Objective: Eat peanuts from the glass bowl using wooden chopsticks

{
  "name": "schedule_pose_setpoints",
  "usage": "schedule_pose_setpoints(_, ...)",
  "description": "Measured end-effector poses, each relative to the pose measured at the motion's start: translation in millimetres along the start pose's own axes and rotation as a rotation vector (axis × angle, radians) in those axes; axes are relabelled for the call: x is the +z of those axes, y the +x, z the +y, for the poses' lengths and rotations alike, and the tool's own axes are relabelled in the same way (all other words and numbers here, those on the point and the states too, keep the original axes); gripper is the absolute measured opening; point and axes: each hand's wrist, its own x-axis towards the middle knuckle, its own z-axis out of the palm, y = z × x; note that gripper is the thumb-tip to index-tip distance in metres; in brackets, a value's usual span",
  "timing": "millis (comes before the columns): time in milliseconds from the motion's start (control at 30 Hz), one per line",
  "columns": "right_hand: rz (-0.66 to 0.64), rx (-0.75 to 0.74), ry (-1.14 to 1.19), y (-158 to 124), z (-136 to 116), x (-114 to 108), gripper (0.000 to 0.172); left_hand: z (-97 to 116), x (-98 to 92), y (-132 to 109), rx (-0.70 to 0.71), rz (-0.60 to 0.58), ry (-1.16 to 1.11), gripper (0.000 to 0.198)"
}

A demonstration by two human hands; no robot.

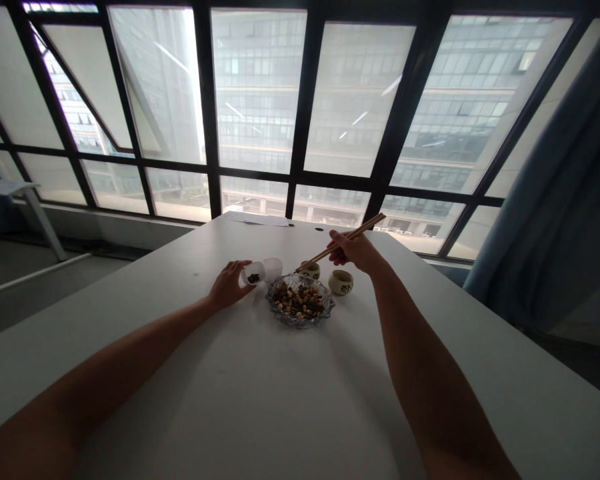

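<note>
My left hand (231, 283) is closed around a small translucent white cup (254, 269), tilted towards me, with a few dark bits inside. A second translucent cup (274, 268) stands just to its right. In my right hand (353, 251) is a pair of wooden chopsticks (325, 253), their tips over the rim of a small cream cup (314, 271) with dark lettering. In front of that cup sits a scalloped glass bowl (301, 323) full of mixed nuts and seeds (299, 302). Whether the tips pinch anything is too small to tell.
Another cream cup (341, 282) with dark lettering stands right of the bowl. These things rest on a long white table (260, 393). White paper (260, 219) lies at its far end, before large windows. A blue curtain (545, 180) hangs at the right.
</note>
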Motion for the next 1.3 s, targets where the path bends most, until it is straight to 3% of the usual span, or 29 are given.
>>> schedule_pose_setpoints(367, -0.040, 0.003, -0.016, 1.0, 1.5, -1.5, 0.040, -0.2, 1.5, 0.5, 0.007, 0.024, 0.000, 0.059)
schedule_pose_setpoints(633, -0.069, -0.027, -0.037, 4.7, 7.9, -4.2, 0.040, -6.0, 5.1, 3.0, -0.253, 0.057, 0.034, 0.064)
schedule_pose_setpoints(833, -0.060, -0.007, -0.062, 3.4, 6.3, -4.6, 0.041, -17.3, 7.3, 4.4, -0.407, -0.002, 0.051, 0.070)
schedule_pose_setpoints(933, -0.058, -0.012, -0.069, 2.1, 4.7, -5.2, 0.041, -16.5, -0.2, 9.1, -0.352, 0.019, 0.100, 0.077)
schedule_pose_setpoints(1033, -0.069, 0.000, -0.078, 1.8, 4.5, -6.1, 0.041, -6.5, -8.3, 21.6, -0.161, 0.065, 0.159, 0.077)
schedule_pose_setpoints(1167, -0.067, -0.001, -0.102, 2.6, 6.2, -6.7, 0.042, 18.1, -5.5, 49.9, 0.022, -0.074, 0.168, 0.064)
schedule_pose_setpoints(1300, -0.135, -0.058, -0.135, 4.8, 11.7, -7.7, 0.044, 40.0, 10.7, 82.3, -0.045, -0.333, 0.200, 0.068)
